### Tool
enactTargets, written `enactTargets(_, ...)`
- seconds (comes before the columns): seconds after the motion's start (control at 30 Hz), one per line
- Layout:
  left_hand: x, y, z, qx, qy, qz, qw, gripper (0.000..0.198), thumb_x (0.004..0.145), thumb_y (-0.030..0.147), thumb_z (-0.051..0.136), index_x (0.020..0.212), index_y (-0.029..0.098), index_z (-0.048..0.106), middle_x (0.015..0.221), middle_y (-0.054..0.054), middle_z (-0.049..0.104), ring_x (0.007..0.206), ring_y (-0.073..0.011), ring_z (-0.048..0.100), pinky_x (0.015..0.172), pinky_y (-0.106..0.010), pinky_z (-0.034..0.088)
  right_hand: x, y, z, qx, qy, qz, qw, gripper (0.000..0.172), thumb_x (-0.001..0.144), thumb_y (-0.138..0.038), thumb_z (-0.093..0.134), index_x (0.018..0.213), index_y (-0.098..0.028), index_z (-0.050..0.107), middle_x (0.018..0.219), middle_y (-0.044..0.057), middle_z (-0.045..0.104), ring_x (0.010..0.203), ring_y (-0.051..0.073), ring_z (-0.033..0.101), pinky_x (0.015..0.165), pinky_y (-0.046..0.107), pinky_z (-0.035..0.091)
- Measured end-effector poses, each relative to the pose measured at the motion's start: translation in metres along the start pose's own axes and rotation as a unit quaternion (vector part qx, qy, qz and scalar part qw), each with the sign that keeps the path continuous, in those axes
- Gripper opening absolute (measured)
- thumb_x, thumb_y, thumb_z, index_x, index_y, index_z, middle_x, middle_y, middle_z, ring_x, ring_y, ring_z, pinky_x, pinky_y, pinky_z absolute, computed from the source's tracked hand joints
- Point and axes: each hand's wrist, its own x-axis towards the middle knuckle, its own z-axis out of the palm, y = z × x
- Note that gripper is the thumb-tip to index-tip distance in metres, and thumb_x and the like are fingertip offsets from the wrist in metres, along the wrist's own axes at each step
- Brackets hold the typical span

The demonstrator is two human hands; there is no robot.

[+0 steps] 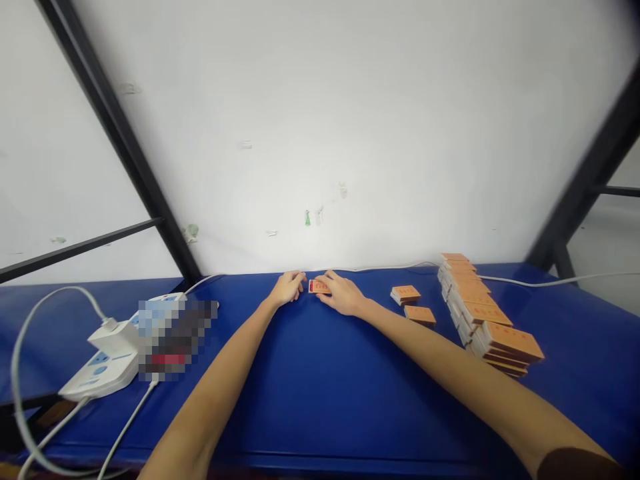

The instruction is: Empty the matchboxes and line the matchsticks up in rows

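A small flat orange-and-white pack (320, 287), with red at its left end, lies near the back of the blue table. My right hand (343, 293) grips it from the right, thumb along its near edge and fingers over its far side. To the left of the pack is my left hand (289, 288), its fingers curled in and a narrow gap between it and the pack. Whatever those curled fingers may hold is hidden. Right of my right hand lie two small groups of similar packs, one farther back (405, 294) and one nearer (420, 315).
A long row of stacked orange packs (475, 300) stands on the blue table (310, 400) at the right. On the left are a white power strip (107, 370) with a plugged-in adapter (116, 339), cables and a pixelated object (175, 340). Black metal posts (120, 140) flank the white wall.
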Motion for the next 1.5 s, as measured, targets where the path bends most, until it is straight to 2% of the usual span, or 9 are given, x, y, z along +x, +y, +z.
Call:
enactTargets(0.1,-0.008,0.002,0.006,0.041,0.017,0.044,0.998,0.044,0.096,0.050,0.035,0.082,0.018,0.061,0.062,0.001,0.059,0.050,-0.0125,0.053,0.054,-0.024,0.042,-0.004,0.001,0.004,0.004,0.037,0.026,0.999,0.037,0.093,-0.033,0.060,0.128,-0.023,0.056,0.118,0.008,0.059,0.097,0.021,0.064,0.084,0.032,0.049)
enactTargets(0.27,-0.027,0.011,0.016,0.103,0.023,0.096,0.990,0.041,0.098,0.046,0.039,0.073,0.021,0.060,0.069,0.001,0.063,0.066,-0.0157,0.057,0.070,-0.026,0.042,-0.007,0.006,0.010,0.057,0.063,-0.012,0.996,0.038,0.090,-0.021,0.059,0.128,-0.023,0.056,0.117,0.007,0.058,0.100,0.019,0.062,0.089,0.032,0.049)
enactTargets(0.43,-0.035,0.014,0.019,0.108,0.018,0.127,0.986,0.035,0.100,0.042,0.040,0.088,0.021,0.065,0.073,0.001,0.065,0.068,-0.0160,0.060,0.072,-0.027,0.044,-0.009,0.004,0.007,0.097,0.084,-0.036,0.991,0.041,0.087,-0.017,0.059,0.128,-0.020,0.055,0.115,0.008,0.058,0.099,0.019,0.061,0.091,0.034,0.049)
enactTargets(0.63,-0.036,0.014,0.014,0.022,-0.011,0.201,0.979,0.036,0.100,0.043,0.045,0.117,0.016,0.064,0.100,-0.006,0.072,0.086,-0.0167,0.066,0.079,-0.027,0.050,-0.011,0.001,0.003,0.124,0.075,-0.020,0.989,0.027,0.101,-0.027,0.041,0.121,-0.021,0.059,0.107,0.007,0.062,0.094,0.019,0.062,0.086,0.034,0.048)
enactTargets(0.8,-0.038,0.014,0.015,0.004,0.003,0.195,0.981,0.025,0.090,0.033,0.063,0.106,0.016,0.069,0.096,-0.007,0.075,0.085,-0.0181,0.069,0.078,-0.029,0.053,-0.012,-0.001,0.001,0.104,0.053,-0.019,0.993,0.026,0.102,-0.033,0.042,0.109,-0.022,0.064,0.095,0.004,0.060,0.081,0.016,0.060,0.076,0.031,0.047)
enactTargets(0.97,-0.046,0.020,0.017,0.069,0.052,0.243,0.966,0.018,0.084,0.023,0.064,0.100,0.019,0.070,0.090,-0.002,0.075,0.079,-0.0157,0.068,0.077,-0.027,0.052,-0.015,-0.004,-0.002,0.057,0.052,-0.031,0.997,0.024,0.101,-0.033,0.045,0.114,-0.024,0.063,0.096,0.003,0.060,0.079,0.015,0.060,0.072,0.028,0.046)
enactTargets(1.13,-0.047,0.023,0.013,0.104,0.015,0.242,0.965,0.019,0.088,0.031,0.062,0.100,0.019,0.068,0.094,-0.003,0.074,0.082,-0.0168,0.067,0.078,-0.028,0.051,-0.016,-0.005,0.000,-0.037,0.060,-0.049,0.996,0.024,0.099,-0.032,0.048,0.111,-0.024,0.067,0.094,0.005,0.060,0.078,0.017,0.061,0.069,0.028,0.046)
enactTargets(1.27,-0.050,0.024,0.011,0.147,0.014,0.233,0.961,0.026,0.083,0.034,0.066,0.104,0.020,0.067,0.096,-0.005,0.072,0.084,-0.0196,0.065,0.080,-0.030,0.050,-0.016,-0.004,0.001,-0.051,0.064,-0.044,0.996,0.025,0.098,-0.031,0.050,0.113,-0.025,0.069,0.094,0.006,0.061,0.077,0.017,0.061,0.069,0.028,0.047)
enactTargets(1.5,-0.044,0.023,0.017,0.205,0.036,0.206,0.956,0.033,0.100,0.039,0.041,0.100,0.021,0.068,0.096,-0.005,0.071,0.083,-0.0195,0.063,0.078,-0.030,0.047,-0.016,-0.006,-0.002,-0.034,0.049,-0.022,0.998,0.023,0.096,-0.032,0.057,0.111,-0.026,0.073,0.097,0.005,0.062,0.079,0.017,0.062,0.071,0.028,0.049)
